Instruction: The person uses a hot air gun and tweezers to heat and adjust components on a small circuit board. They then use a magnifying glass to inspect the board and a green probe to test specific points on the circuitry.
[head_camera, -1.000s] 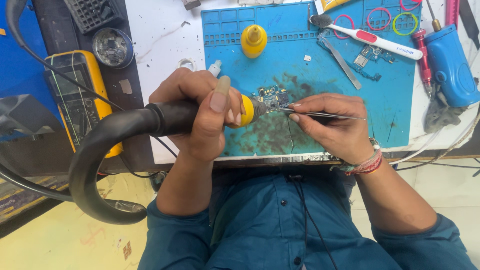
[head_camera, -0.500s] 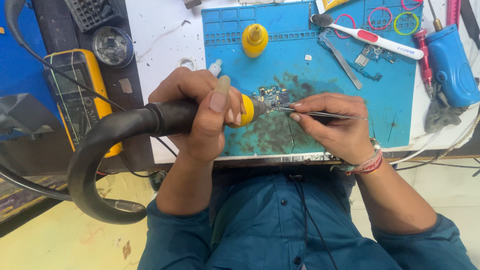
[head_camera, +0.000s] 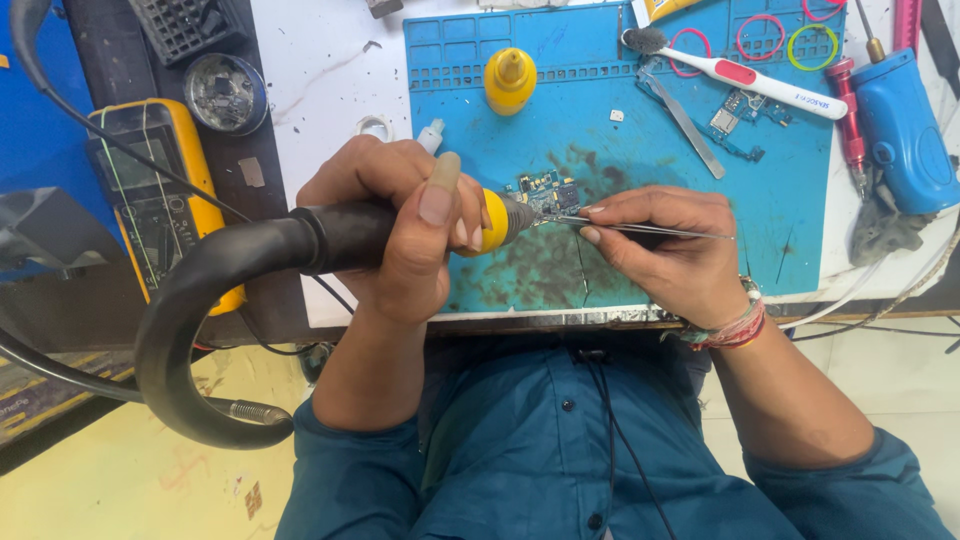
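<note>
My left hand (head_camera: 405, 225) grips a black hot-air wand (head_camera: 340, 238) with a yellow collar, its thick black hose curving down to the left. The wand's nozzle points right at a small green circuit board (head_camera: 545, 192) lying on a blue work mat (head_camera: 600, 140). My right hand (head_camera: 665, 250) pinches metal tweezers (head_camera: 640, 228), their tips touching the board beside the nozzle.
On the mat lie a yellow bottle (head_camera: 510, 80), a white toothbrush (head_camera: 745, 78), a flat metal tool (head_camera: 685, 120), another small board (head_camera: 740, 112) and coloured rubber bands (head_camera: 760, 35). A blue device (head_camera: 900, 125) sits at right. A yellow multimeter (head_camera: 160, 195) and a round tin (head_camera: 225, 92) are at left.
</note>
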